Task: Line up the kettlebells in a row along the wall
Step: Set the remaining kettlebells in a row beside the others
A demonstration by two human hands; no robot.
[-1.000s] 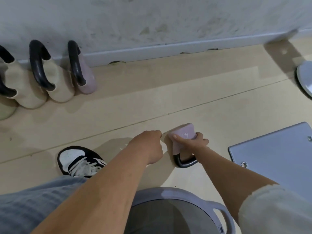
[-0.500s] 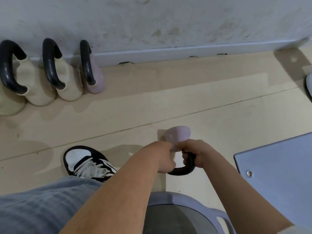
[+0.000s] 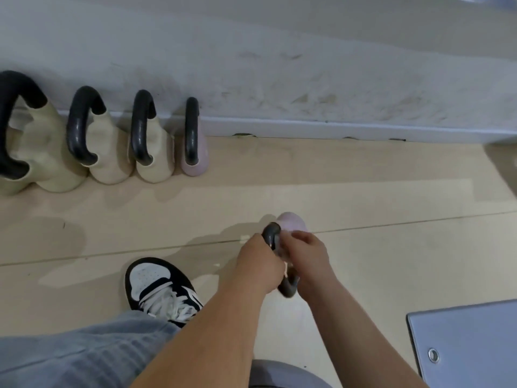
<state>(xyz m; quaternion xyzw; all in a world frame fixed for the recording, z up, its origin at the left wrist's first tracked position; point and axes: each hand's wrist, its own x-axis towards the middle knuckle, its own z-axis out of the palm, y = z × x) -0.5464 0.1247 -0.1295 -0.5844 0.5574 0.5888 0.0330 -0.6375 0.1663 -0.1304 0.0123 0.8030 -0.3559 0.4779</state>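
Five kettlebells are showing in all. Three cream ones (image 3: 49,152) (image 3: 107,152) (image 3: 155,155) are standing along the wall, with perhaps a fourth cut off at the left edge. Two pink ones are showing: one (image 3: 195,152) sitting at the row's right end, one (image 3: 291,222) out on the floor. Two hands (image 3: 258,266) (image 3: 309,254) are closing on its handle. One sneaker (image 3: 159,287) is showing, and one grey panel (image 3: 470,345).

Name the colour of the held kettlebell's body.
Pale pink kettlebell, dark grey handle; head view.

Black-and-white sneaker (image 3: 161,287), blue trouser leg (image 3: 78,357), grey panel with grommet (image 3: 470,343), pale wooden floor (image 3: 363,186)
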